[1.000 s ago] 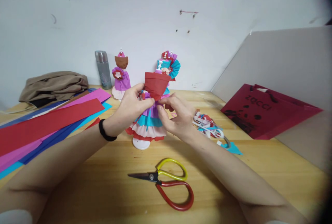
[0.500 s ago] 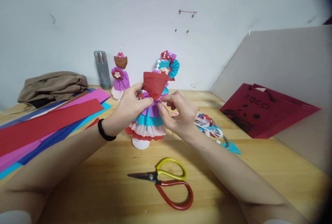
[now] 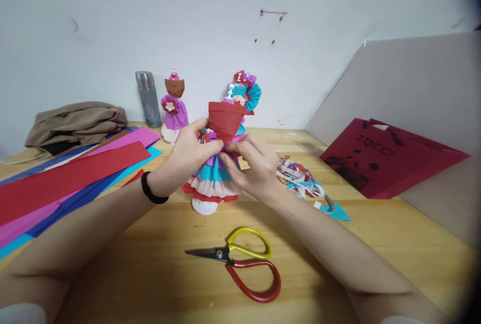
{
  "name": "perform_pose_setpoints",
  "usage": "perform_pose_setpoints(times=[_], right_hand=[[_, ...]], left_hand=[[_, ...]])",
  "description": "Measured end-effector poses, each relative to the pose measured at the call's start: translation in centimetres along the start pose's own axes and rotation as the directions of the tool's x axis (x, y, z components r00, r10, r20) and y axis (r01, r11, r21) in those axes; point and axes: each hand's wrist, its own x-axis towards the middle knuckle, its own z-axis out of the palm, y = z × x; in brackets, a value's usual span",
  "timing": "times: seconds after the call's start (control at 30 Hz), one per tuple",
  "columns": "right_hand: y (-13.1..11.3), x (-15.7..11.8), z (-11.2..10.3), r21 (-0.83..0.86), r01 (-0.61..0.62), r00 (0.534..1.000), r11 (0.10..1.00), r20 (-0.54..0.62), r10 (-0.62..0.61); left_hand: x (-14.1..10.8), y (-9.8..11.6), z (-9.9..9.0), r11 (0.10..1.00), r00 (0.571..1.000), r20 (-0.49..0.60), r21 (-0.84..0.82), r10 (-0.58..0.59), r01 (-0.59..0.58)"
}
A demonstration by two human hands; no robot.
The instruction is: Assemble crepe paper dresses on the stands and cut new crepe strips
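Note:
A small dress form (image 3: 225, 118) stands upright on a white round base, with a red top and a tiered skirt in purple, turquoise, pale pink and red. My left hand (image 3: 193, 147) grips its waist from the left, thumb across the front. From the right, my right hand (image 3: 251, 166) pinches at the waist, its thumb and forefinger near my left thumb. What lies between the right fingertips is too small to tell. Scissors (image 3: 242, 261) with one yellow and one red handle lie on the table in front, blades pointing left.
Coloured paper strips (image 3: 75, 184) and a brown cloth (image 3: 78, 122) lie left. A grey flask (image 3: 148, 98) and two other dressed forms (image 3: 175, 113) (image 3: 252, 94) stand behind. Paper scraps (image 3: 296, 179) and a red paper bag (image 3: 383, 161) are at the right.
My right hand has shifted slightly left along the waist, closer to my left thumb. My left hand keeps its grip on the dress form.

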Motion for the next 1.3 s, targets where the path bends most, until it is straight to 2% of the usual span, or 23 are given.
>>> perform_pose_setpoints(times=[0.13, 0.3, 0.47, 0.63, 0.87, 1.13, 1.3], right_hand=[[-0.13, 0.07, 0.2, -0.024, -0.05, 0.999, 0.998, -0.006, 0.05], [-0.54, 0.53, 0.21, 0.074, -0.158, 0.986, 0.985, -0.033, 0.161], [-0.6, 0.91, 0.05, 0.189, -0.283, 0.953, 0.94, -0.052, 0.298], [-0.48, 0.88, 0.03, 0.282, -0.408, 0.906, 0.868, 0.006, 0.424], [-0.11, 0.73, 0.09, 0.385, -0.473, 0.87, 0.793, 0.062, 0.489], [-0.36, 0.52, 0.18, 0.409, -0.468, 0.873, 0.783, 0.074, 0.482], [-0.05, 0.48, 0.54, 0.43, -0.524, 0.831, 0.735, 0.072, 0.551]], left_hand=[[0.02, -0.24, 0.0, 1.0, 1.0, -0.006, -0.001, 0.007, -0.007], [0.0, -0.53, -0.06, 0.998, 1.0, 0.013, -0.055, -0.004, 0.005], [-0.08, -0.61, -0.08, 0.993, 0.999, 0.051, -0.117, -0.009, 0.015], [-0.1, -0.35, -0.07, 0.995, 0.999, 0.039, -0.096, -0.005, 0.009], [-0.1, -0.07, -0.07, 0.997, 0.999, 0.039, -0.083, 0.001, 0.002], [-0.06, -0.26, 0.0, 0.996, 1.0, 0.02, -0.09, -0.018, 0.02], [-0.04, -0.3, -0.05, 0.995, 0.999, 0.033, -0.098, 0.002, 0.001]])
